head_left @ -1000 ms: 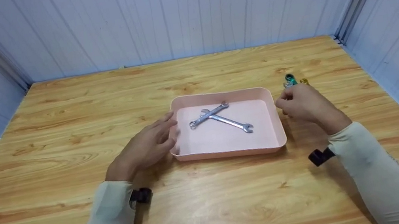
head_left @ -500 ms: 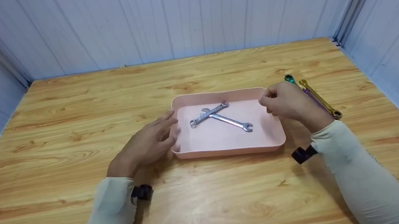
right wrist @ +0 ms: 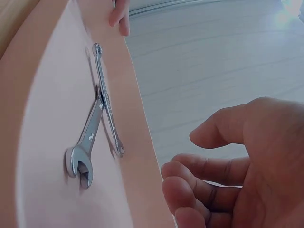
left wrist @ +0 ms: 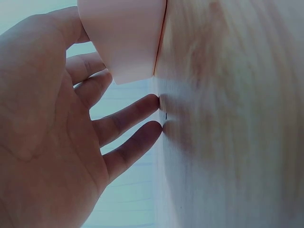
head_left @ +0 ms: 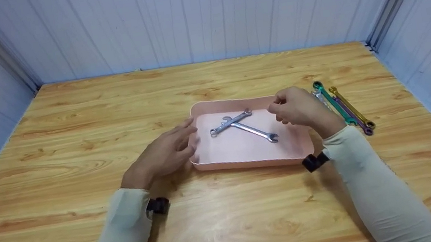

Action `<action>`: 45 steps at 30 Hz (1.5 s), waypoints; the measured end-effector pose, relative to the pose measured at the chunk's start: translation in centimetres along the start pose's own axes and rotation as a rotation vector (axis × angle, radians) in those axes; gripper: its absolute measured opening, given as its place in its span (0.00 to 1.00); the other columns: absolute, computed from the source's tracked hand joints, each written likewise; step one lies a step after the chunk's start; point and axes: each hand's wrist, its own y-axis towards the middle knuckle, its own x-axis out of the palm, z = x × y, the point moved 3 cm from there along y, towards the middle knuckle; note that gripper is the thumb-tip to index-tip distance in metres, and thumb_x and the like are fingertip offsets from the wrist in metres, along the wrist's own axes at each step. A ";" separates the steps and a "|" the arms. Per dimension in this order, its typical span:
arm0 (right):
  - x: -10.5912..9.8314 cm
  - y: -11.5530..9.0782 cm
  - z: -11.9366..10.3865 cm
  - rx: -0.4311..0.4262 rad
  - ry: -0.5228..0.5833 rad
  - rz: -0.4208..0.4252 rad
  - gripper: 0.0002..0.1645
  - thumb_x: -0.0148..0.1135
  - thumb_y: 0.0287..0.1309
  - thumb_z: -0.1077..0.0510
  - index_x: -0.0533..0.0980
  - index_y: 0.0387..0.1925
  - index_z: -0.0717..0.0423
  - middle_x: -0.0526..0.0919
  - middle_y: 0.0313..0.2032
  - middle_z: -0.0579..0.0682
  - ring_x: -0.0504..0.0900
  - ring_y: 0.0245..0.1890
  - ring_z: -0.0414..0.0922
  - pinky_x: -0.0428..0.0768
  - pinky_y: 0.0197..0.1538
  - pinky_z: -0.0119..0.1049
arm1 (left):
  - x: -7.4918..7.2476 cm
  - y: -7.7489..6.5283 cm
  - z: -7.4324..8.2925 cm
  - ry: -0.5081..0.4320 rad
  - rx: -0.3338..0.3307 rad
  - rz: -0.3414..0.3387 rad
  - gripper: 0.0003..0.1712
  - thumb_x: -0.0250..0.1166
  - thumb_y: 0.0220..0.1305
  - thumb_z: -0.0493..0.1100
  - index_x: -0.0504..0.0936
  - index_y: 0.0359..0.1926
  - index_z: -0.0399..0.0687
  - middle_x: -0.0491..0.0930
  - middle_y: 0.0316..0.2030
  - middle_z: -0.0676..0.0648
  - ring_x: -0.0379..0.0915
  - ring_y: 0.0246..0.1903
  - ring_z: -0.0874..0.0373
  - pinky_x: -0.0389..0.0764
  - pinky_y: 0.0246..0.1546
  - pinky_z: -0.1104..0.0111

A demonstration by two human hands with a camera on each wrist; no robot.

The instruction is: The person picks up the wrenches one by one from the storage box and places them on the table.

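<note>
A pink tray [head_left: 248,165] lies on the table with two silver combination wrenches inside. One wrench [head_left: 223,126] crosses over the other wrench [head_left: 258,132]. My left hand [head_left: 164,153] rests at the tray's left wall, some fingertips over the rim. In the left wrist view two of its fingers [left wrist: 133,142] extend down to the tabletop, outside the tray. My right hand [head_left: 298,108] hovers over the tray's right side. The right wrist view shows its fingers [right wrist: 178,190] loosely curled, the thumb apart, holding nothing.
Right of the tray, beyond my right hand, lie a green wrench [head_left: 333,102], a purple wrench [head_left: 355,116], a gold wrench [head_left: 354,107] and a partly hidden silver wrench [head_left: 319,96]. Pale panel walls [head_left: 199,15] bound the wooden table [head_left: 108,99].
My right hand has moved left from beside the coloured wrenches to above the tray's right side, uncovering those wrenches. The left hand and both wrenches in the tray have stayed put.
</note>
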 end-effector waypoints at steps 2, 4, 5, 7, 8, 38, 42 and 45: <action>0.0 0.2 -0.2 -0.009 -0.002 0.000 0.20 0.53 0.71 0.49 0.80 0.48 0.60 0.83 0.38 0.56 0.80 0.36 0.49 0.81 0.44 0.47 | 0.0 0.0 0.0 -0.004 0.010 -0.002 0.31 0.52 0.76 0.54 0.66 0.75 0.51 0.50 0.77 0.57 0.49 0.75 0.53 0.56 0.71 0.52; 0.0 0.4 -0.4 -0.010 0.000 0.001 0.20 0.53 0.72 0.48 0.80 0.48 0.60 0.83 0.38 0.56 0.81 0.37 0.49 0.81 0.43 0.46 | 0.1 0.0 0.1 -0.006 0.022 0.000 0.31 0.52 0.76 0.54 0.66 0.75 0.50 0.51 0.77 0.56 0.49 0.75 0.52 0.57 0.71 0.52; 0.1 0.5 -0.5 -0.014 0.004 -0.003 0.20 0.53 0.72 0.48 0.80 0.48 0.60 0.83 0.37 0.56 0.81 0.37 0.49 0.81 0.43 0.45 | 0.1 0.1 0.1 -0.006 0.028 0.003 0.31 0.52 0.76 0.53 0.66 0.75 0.49 0.51 0.77 0.55 0.50 0.75 0.52 0.57 0.71 0.51; 0.3 0.8 -0.8 -0.018 0.012 -0.017 0.20 0.53 0.72 0.48 0.80 0.48 0.60 0.83 0.37 0.56 0.81 0.37 0.49 0.81 0.43 0.43 | 0.1 0.1 0.1 -0.005 0.033 0.006 0.31 0.52 0.76 0.53 0.66 0.75 0.49 0.51 0.77 0.55 0.50 0.75 0.51 0.57 0.71 0.51; 0.4 1.0 -0.9 -0.018 0.017 -0.025 0.20 0.53 0.72 0.49 0.80 0.48 0.61 0.83 0.37 0.55 0.81 0.37 0.49 0.81 0.43 0.43 | 0.1 0.2 0.1 -0.005 0.036 0.006 0.31 0.52 0.76 0.53 0.66 0.75 0.49 0.51 0.77 0.55 0.50 0.75 0.51 0.57 0.71 0.51; 4.2 4.5 -4.7 -0.336 -0.347 -0.155 0.19 0.59 0.68 0.53 0.80 0.55 0.58 0.81 0.44 0.50 0.77 0.34 0.45 0.75 0.37 0.38 | 0.4 0.4 0.6 -0.003 0.050 0.003 0.31 0.54 0.74 0.50 0.66 0.75 0.49 0.51 0.78 0.53 0.51 0.74 0.52 0.59 0.70 0.52; 4.4 4.5 -5.1 -0.341 -0.368 -0.163 0.20 0.59 0.67 0.54 0.80 0.57 0.57 0.82 0.50 0.50 0.78 0.38 0.46 0.77 0.40 0.37 | 0.4 0.5 0.6 0.003 0.050 0.006 0.31 0.54 0.75 0.50 0.66 0.75 0.49 0.51 0.77 0.53 0.51 0.74 0.52 0.59 0.70 0.52; 4.5 4.6 -5.2 -0.334 -0.383 -0.186 0.19 0.60 0.67 0.56 0.81 0.56 0.55 0.81 0.54 0.50 0.78 0.40 0.45 0.78 0.43 0.37 | 0.4 0.5 0.7 0.000 0.051 0.009 0.30 0.54 0.75 0.50 0.66 0.74 0.49 0.51 0.77 0.52 0.51 0.74 0.52 0.58 0.70 0.53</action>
